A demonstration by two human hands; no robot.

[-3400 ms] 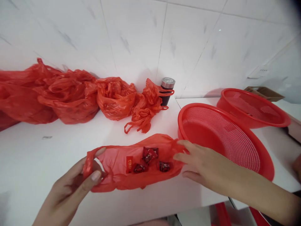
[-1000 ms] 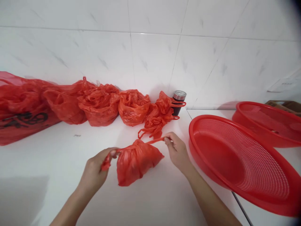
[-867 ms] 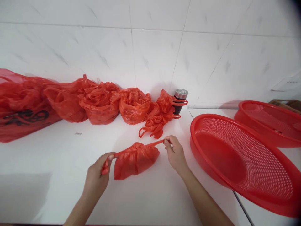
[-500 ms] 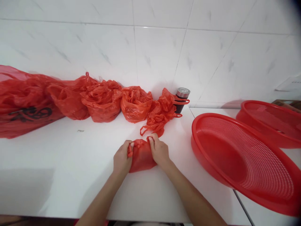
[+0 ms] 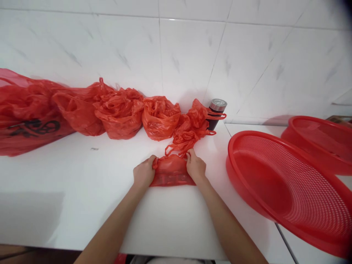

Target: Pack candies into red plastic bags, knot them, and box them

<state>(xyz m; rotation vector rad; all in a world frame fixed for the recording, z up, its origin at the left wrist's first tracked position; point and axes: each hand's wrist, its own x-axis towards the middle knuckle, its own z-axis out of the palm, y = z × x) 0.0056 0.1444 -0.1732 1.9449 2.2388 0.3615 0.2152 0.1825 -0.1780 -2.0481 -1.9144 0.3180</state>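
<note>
Between my hands a red plastic bag [image 5: 172, 170] is stretched sideways above the white table, with dark blurred print or contents showing through its lower part. My left hand [image 5: 145, 171] is closed on its upper left corner. My right hand [image 5: 196, 167] pinches the upper right side, its fingertips partly hidden. Right behind the held bag lies a heap of crumpled red bags [image 5: 189, 130] with loop handles, close to my right fingers.
Bundled red bags [image 5: 161, 119] line the tiled wall, with a big printed red bag [image 5: 33, 121] at far left. A black tumbler [image 5: 217, 110] with a silver lid stands behind the heap. Two red baskets [image 5: 258, 183] fill the right side. A small scrap [image 5: 94, 149] lies on the table [image 5: 82, 194].
My hands have moved farther apart, my right hand shifting rightward. The held bag is now wider and flatter, with its dark lower band showing. The view has tilted slightly downward.
</note>
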